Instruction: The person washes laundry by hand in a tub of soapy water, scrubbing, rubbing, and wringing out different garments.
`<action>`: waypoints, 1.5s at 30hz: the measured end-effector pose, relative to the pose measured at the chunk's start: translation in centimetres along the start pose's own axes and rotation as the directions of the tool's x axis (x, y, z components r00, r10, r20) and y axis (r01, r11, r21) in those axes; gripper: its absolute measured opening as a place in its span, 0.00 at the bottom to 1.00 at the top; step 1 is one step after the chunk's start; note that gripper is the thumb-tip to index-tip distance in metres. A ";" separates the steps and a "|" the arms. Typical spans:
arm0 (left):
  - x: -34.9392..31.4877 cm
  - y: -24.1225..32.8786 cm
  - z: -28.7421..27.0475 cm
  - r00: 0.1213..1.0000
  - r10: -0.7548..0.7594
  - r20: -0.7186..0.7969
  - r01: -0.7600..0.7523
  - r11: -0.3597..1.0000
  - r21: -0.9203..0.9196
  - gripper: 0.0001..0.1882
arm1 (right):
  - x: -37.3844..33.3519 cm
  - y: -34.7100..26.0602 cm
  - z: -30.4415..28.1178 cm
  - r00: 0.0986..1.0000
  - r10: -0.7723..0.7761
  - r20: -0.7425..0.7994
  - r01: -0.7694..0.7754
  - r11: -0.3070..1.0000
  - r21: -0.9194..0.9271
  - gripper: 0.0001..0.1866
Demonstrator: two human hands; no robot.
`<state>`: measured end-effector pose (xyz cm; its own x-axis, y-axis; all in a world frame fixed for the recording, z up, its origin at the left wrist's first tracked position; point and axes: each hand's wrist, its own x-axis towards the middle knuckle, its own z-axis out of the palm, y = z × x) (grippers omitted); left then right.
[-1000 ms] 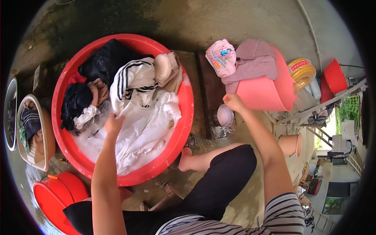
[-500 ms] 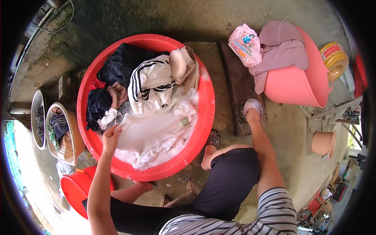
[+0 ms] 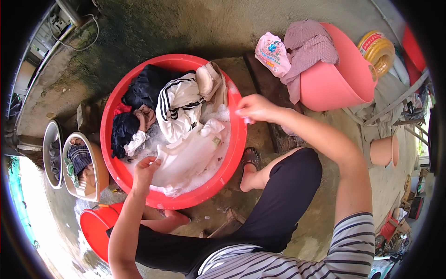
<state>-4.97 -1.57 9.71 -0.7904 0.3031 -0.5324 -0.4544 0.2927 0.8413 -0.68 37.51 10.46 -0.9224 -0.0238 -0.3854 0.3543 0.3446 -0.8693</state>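
A round red plastic tub (image 3: 243, 139) holds white suds (image 3: 222, 114), dark crumpled clothes (image 3: 145, 88), a white garment with black stripes (image 3: 179, 109) and a beige padded piece (image 3: 208, 80). The thin, wet white cloth (image 3: 186, 158) lies in the tub's near part, 1 edge lifted. The 2 hands are apart: the left hand (image 3: 145, 172) pinches that edge; the right hand (image 3: 256, 109) is above the tub's right rim, fingers curled together, and blur hides whether they grip anything. To the left, an oval beige basin (image 3: 100, 162) contains a ribbed dark cloth (image 3: 79, 157) and a green cloth (image 3: 70, 171). To the right, a smooth pink tub (image 3: 325, 88) has a mauve checked cloth (image 3: 309, 44) draped over its rim, beside a glossy pink pouch (image 3: 273, 55).
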 end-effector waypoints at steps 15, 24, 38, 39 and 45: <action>-8.5 -2.0 -4.7 0.982 0.176 -0.071 -0.171 0.983 0.073 0.07 | 6.7 -1.4 29.2 0.788 -0.579 0.212 0.601 0.797 -0.057 0.15; -10.3 2.1 -7.6 0.939 0.342 -0.032 -0.331 0.927 0.178 0.04 | 7.6 -0.2 24.6 0.714 -0.187 0.674 0.674 0.441 -0.592 0.04; -4.5 -0.5 -6.8 0.971 0.161 0.176 -0.119 0.967 -0.225 0.12 | -0.9 -15.7 15.7 0.897 -0.425 0.125 0.373 0.876 0.306 0.06; -4.0 -0.4 -5.2 0.973 0.111 0.203 -0.060 0.968 -0.242 0.15 | -1.5 -15.8 15.6 0.935 -0.346 0.079 0.280 0.856 0.434 0.07; -2.2 0.6 0.4 0.968 0.178 0.174 -0.135 0.963 -0.235 0.09 | 3.0 -9.8 12.7 0.981 0.005 -0.195 0.117 0.783 0.611 0.05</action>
<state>-3.34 -1.71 11.35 -0.7752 0.5034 -0.3818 -0.4269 0.0281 0.9039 -4.99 22.14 13.88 -0.9329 0.1611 -0.3221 0.2629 -0.3066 -0.9148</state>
